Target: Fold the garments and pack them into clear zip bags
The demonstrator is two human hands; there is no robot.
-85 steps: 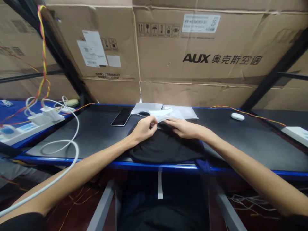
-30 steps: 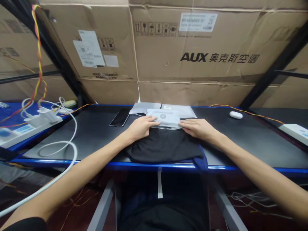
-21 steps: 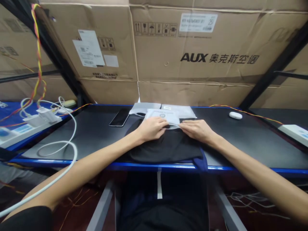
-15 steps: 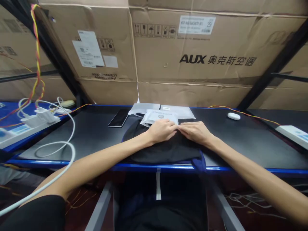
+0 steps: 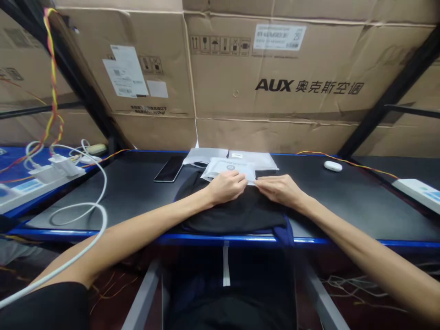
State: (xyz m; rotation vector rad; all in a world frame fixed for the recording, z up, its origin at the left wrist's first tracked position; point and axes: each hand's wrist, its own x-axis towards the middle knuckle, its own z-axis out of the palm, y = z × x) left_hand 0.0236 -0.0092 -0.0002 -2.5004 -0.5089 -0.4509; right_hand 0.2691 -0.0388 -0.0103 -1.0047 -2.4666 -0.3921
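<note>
A white translucent plastic pouch [image 5: 220, 166] with a dark round logo lies on a folded black cloth [image 5: 233, 215] at the middle of the table. My left hand [image 5: 227, 187] is closed at the pouch's near edge, its fingers curled over the plastic. At the near right corner, my right hand [image 5: 279, 189] pinches the pouch between thumb and fingers. Two more white pouches, a left one [image 5: 202, 155] and a right one [image 5: 261, 160], lie flat just behind it. What the front pouch contains cannot be made out.
A phone [image 5: 169, 169] lies left of the pouches. To the right are a small white case [image 5: 332, 166] and a power strip [image 5: 417, 191]. White cable [image 5: 103, 215] loops over the left side near plugged-in chargers [image 5: 65, 165]. A large cardboard box [image 5: 220, 91] stands behind.
My left hand has shifted slightly left, away from the right hand, so a gap now shows between them along the pouch's near edge. The right hand has barely moved.
</note>
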